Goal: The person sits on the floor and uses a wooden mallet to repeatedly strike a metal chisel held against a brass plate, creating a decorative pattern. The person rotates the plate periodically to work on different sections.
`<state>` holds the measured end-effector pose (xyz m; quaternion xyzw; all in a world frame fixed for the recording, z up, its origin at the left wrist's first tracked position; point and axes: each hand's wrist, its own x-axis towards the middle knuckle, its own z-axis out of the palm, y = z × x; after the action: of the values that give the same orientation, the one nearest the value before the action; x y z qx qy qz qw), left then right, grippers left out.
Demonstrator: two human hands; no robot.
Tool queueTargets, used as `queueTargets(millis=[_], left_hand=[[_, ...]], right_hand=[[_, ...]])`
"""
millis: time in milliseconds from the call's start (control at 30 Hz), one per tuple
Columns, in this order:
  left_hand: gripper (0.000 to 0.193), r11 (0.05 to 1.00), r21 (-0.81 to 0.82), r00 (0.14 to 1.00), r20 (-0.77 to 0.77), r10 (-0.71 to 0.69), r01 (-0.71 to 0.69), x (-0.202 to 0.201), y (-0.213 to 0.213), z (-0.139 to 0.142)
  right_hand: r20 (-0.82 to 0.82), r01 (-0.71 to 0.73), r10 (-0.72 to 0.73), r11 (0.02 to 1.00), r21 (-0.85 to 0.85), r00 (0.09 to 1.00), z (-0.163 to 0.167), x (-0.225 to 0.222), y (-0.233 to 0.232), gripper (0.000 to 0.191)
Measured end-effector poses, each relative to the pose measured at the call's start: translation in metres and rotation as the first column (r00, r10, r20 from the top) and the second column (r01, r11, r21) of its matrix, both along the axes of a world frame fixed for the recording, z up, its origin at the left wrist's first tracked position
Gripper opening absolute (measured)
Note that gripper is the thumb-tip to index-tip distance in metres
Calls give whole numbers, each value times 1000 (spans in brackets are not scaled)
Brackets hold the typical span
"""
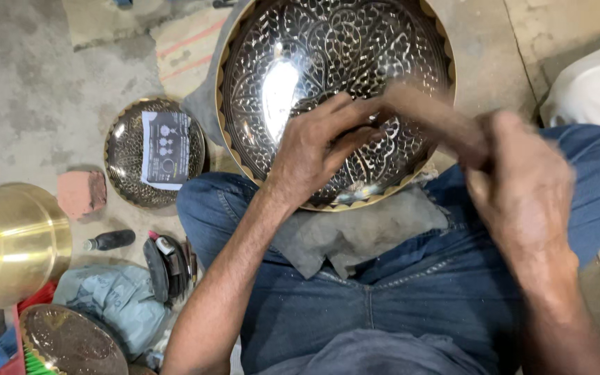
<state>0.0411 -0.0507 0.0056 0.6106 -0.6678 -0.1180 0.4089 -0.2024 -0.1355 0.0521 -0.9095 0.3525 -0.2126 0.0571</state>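
A large round metal plate (314, 42) with dark engraved leaf patterns and a brass scalloped rim rests tilted against my knees on a grey cloth (355, 232). My left hand (314, 149) lies on the plate's lower part, fingers pinched around the tip of a thin tool. My right hand (522, 187) is closed around a blurred wooden handle (428, 118) that points at the left fingers. The tool's tip is hidden under my fingers.
A smaller engraved plate (123, 156) with a printed paper on it lies on the concrete floor at left. A brass bowl (12, 243), a brick piece (81, 193), a black bottle (111, 240), a pouch of tools (164, 267) and another dish (71, 344) sit lower left.
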Motion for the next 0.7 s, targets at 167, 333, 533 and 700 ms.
queueTargets(millis=[167, 333, 533, 700], left_hand=[[37, 1000, 23, 1000, -19, 4, -3, 0, 0, 0], [40, 998, 61, 999, -31, -8, 10, -1, 0, 2], [34, 999, 37, 1000, 8, -1, 0, 1, 4, 5], [38, 996, 91, 1000, 14, 4, -5, 1, 2, 5]], right_hand=[[38, 23, -25, 999, 36, 999, -1, 1, 1, 36], [157, 7, -24, 994, 106, 987, -4, 1, 1, 33], [154, 10, -33, 989, 145, 988, -6, -1, 6, 37], [176, 60, -102, 972, 228, 979, -12, -2, 8, 28]])
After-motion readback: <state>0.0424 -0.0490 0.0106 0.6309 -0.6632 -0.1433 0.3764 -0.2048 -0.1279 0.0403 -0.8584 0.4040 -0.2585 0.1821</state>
